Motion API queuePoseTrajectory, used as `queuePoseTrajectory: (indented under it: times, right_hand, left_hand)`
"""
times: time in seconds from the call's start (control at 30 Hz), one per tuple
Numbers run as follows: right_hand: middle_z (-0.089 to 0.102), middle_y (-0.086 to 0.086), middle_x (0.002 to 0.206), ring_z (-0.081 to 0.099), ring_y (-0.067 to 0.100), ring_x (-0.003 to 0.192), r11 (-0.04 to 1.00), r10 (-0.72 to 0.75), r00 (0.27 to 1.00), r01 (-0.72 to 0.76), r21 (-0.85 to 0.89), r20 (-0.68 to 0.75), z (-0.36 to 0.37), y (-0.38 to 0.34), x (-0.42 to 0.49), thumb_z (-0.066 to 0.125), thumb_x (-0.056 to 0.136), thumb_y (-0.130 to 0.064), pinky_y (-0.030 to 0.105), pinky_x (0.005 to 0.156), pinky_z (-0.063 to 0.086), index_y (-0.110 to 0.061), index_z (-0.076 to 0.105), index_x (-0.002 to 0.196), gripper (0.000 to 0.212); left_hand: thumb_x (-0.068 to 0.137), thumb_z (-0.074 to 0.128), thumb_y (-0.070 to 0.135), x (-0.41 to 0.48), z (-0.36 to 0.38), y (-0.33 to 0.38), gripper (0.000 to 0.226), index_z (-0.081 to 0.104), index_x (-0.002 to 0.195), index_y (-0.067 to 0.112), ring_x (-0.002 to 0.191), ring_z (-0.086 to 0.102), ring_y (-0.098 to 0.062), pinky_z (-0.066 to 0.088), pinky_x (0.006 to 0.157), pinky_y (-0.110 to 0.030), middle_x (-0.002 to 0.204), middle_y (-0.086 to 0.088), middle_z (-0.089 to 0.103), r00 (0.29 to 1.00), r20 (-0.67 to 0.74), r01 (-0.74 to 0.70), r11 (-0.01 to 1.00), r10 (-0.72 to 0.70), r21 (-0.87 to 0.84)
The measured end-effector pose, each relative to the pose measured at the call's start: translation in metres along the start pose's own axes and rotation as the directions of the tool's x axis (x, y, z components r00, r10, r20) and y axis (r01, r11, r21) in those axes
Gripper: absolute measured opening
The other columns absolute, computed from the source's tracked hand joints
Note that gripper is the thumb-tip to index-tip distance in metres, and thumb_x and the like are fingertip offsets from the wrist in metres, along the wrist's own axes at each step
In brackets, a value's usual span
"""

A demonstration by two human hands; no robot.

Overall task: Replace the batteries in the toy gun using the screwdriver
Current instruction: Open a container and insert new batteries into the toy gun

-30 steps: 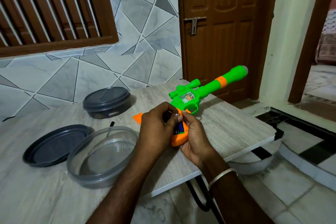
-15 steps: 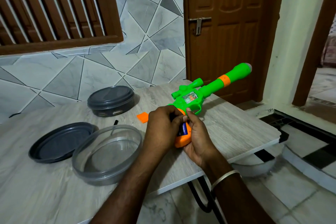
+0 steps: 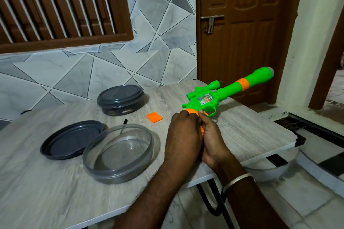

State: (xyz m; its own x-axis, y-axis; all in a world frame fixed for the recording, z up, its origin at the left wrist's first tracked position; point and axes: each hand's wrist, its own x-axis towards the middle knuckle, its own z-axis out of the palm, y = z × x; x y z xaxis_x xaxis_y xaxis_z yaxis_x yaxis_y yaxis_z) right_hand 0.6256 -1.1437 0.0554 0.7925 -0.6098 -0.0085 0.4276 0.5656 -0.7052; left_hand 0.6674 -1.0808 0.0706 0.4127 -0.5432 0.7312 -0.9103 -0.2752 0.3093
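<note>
Okay, toy gun (image 3: 223, 96): bright green body, scope on top, long barrel with an orange ring and pale muzzle tip, small clear window on the side, orange grip. It is over the right part of the bench (image 3: 55, 191), with the barrel slanting up and out past the far right corner and the grip end down between both hands. Left hand (image 3: 183, 135): arm runs up from the near edge, back of hand to camera, knuckles bent, fingers curled over the left side of the grip. The fingertips are hidden, can't tell what they press. Right hand (image 3: 213, 141) wraps the grip from the right, fingers clamped round it, thumb (image 3: 201, 113) on the orange top just under the trigger guard. Silver bangle (image 3: 236, 181) on the right wrist. Small orange cover (image 3: 154, 117) lies flat on the bench left of the hands, apart from them. Black tool tip (image 3: 125, 121) shows just behind the clear tub (image 3: 111, 176); dark lid (image 3: 61, 145) touches the tub's left side; closed dark tub (image 3: 121, 98) near the far edge
</note>
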Motion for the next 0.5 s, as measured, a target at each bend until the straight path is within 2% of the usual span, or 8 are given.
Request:
queuePoseTrajectory:
  times: [0.1,0.17,0.27,0.37,0.5]
  right_hand:
    - [0.073,0.006,0.084,0.072,0.013,0.076,1.0,0.009,1.0,-0.009,-0.021,0.005,0.001,-0.001,-0.001,0.04,0.102,-0.039,0.027,0.075,0.051,-0.01,0.067,0.101,0.04]
    - [0.073,0.006,0.084,0.071,0.013,0.076,0.999,0.01,1.0,-0.01,-0.034,0.012,0.0,-0.001,-0.002,0.039,0.102,-0.039,0.027,0.078,0.051,-0.01,0.066,0.1,0.04]
    - [0.072,0.006,0.079,0.071,0.013,0.074,0.999,0.009,1.0,-0.008,-0.053,0.016,0.0,-0.001,-0.003,0.039,0.103,-0.038,0.028,0.08,0.05,-0.011,0.066,0.093,0.04]
    - [0.071,0.004,0.073,0.07,0.012,0.069,0.999,0.004,1.0,-0.003,-0.054,0.013,0.001,-0.001,-0.003,0.038,0.103,-0.036,0.027,0.076,0.05,-0.012,0.066,0.085,0.041]
    - [0.073,0.003,0.077,0.071,0.012,0.071,0.998,-0.023,1.0,0.022,-0.053,-0.014,0.003,-0.002,-0.004,0.04,0.102,-0.033,0.027,0.075,0.052,-0.013,0.067,0.089,0.036]
  left_hand:
    - [0.081,0.054,0.013,-0.007,0.002,0.0,0.019,0.066,0.067,0.01,0.063,0.057,-0.026,0.034,0.062,-0.029,0.065,-0.008,0.057,0.999,-0.024,-0.041,0.999,0.041,0.003]
    - [0.086,0.059,0.011,-0.012,0.005,-0.003,0.016,0.07,0.074,0.008,0.075,0.056,-0.026,0.035,0.069,-0.03,0.076,-0.01,0.058,1.0,-0.015,-0.02,0.998,0.019,-0.057]
    - [0.095,0.053,0.02,-0.016,0.008,-0.009,0.024,0.071,0.087,0.008,0.091,0.051,-0.022,0.041,0.081,-0.035,0.092,-0.007,0.057,0.998,0.053,0.054,0.987,-0.047,-0.15]
    - [0.096,0.049,0.025,-0.017,0.004,-0.01,0.027,0.072,0.092,0.011,0.095,0.049,-0.02,0.044,0.086,-0.04,0.097,-0.004,0.055,0.992,0.117,0.075,0.983,-0.056,-0.165]
    - [0.09,0.042,0.029,-0.004,-0.006,-0.008,0.036,0.073,0.096,0.011,0.099,0.051,-0.026,0.044,0.089,-0.043,0.101,-0.008,0.055,0.954,0.294,0.101,0.984,-0.055,-0.144]
